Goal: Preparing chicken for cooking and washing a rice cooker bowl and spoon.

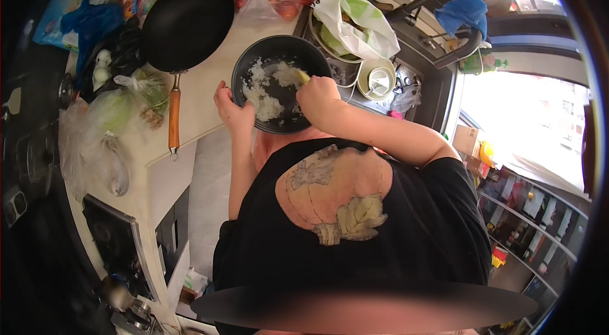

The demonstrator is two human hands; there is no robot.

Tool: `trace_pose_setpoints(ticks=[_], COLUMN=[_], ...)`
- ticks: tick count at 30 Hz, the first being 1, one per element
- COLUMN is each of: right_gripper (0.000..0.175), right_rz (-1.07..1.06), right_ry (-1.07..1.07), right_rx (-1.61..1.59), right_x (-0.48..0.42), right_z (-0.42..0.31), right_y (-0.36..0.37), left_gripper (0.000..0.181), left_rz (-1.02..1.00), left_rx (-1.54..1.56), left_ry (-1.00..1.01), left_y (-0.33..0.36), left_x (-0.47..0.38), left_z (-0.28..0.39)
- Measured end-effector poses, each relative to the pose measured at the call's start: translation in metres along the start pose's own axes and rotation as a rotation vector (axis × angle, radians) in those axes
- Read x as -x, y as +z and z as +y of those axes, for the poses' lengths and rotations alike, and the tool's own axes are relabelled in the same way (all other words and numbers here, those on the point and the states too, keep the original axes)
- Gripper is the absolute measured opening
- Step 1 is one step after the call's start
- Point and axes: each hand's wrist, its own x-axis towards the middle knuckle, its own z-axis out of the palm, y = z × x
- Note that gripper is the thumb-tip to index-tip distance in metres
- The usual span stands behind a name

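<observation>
A dark round inner pot (pixel 290 47) with a black interior is right in front of me, near the counter's front edge. Clumps of white cooked rice (pixel 268 107) lie on its bottom and against its wall. My left hand (pixel 238 114) grips the pot's left rim, thumb over the edge. Reaching over the right side of the pot, my right hand (pixel 319 97) is closed around a yellowish utensil (pixel 301 76). Its lower end is down among the rice, and its exact shape is hard to make out.
A black frying pan (pixel 188 26) with a wooden handle (pixel 174 118) lies left of the pot. Plastic bags of produce (pixel 107 116) crowd the far left counter. At right, a sink holds a bag-lined basin (pixel 352 26) and a pale bowl (pixel 364 83) beneath a black faucet (pixel 409 9).
</observation>
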Motion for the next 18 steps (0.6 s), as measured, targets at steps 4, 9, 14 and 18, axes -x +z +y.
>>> trace_pose_setpoints(ticks=[4,9,14,18], right_gripper=[0.017,0.018,0.017,0.018], right_rz=[-0.025,0.072,0.172,0.291], right_ry=[0.034,0.097,0.075,-0.069], right_rx=[0.003,-0.247,-0.320,-0.292], right_x=[-0.018,-0.015,-0.023,-0.045], right_z=[0.016,0.048,0.040,0.028], right_y=[0.024,0.032,0.048,0.063], left_gripper=[0.033,0.032,0.032,0.032], left_rz=[-0.316,-0.390,-0.445,-0.440], left_rx=[0.251,0.216,0.152,0.196], left_ry=[-0.357,-0.316,-0.284,-0.236], left_y=[0.001,-0.014,-0.009,-0.009], left_x=[-0.007,-0.015,-0.012,-0.014], left_z=[0.002,0.026,0.020,0.023])
